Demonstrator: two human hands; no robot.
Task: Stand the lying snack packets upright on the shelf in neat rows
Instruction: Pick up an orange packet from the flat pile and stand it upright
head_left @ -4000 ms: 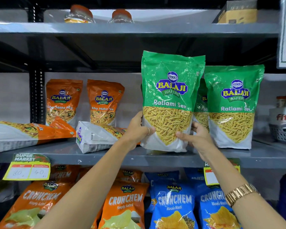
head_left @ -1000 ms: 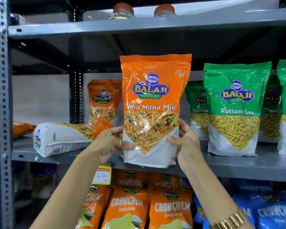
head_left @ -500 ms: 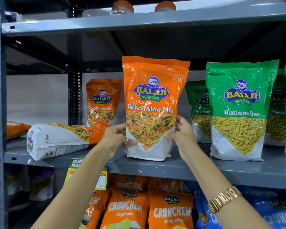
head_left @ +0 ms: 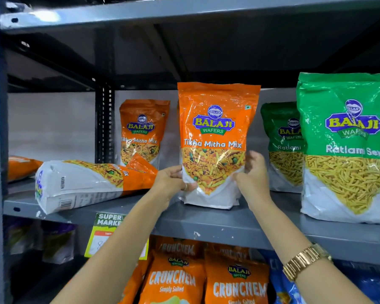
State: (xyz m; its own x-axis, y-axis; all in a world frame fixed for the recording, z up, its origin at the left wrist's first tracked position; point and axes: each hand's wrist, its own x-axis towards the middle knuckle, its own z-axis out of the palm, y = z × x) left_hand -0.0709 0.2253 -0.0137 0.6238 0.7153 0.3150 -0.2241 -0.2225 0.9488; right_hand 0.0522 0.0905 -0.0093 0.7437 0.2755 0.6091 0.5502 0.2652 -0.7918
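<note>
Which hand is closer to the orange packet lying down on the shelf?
Left. The left hand sits just beside the lying packet; the right hand is farther, across the upright packet.

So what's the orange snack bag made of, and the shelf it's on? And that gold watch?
The orange snack bag looks like thin glossy plastic film: it crinkles and throws bright glare. The shelf seems to be grey painted metal, with small chips in its front edge and a punched upright beside it. The watch looks like shiny gold-coloured metal links; whether it's real gold can't be told.
</note>
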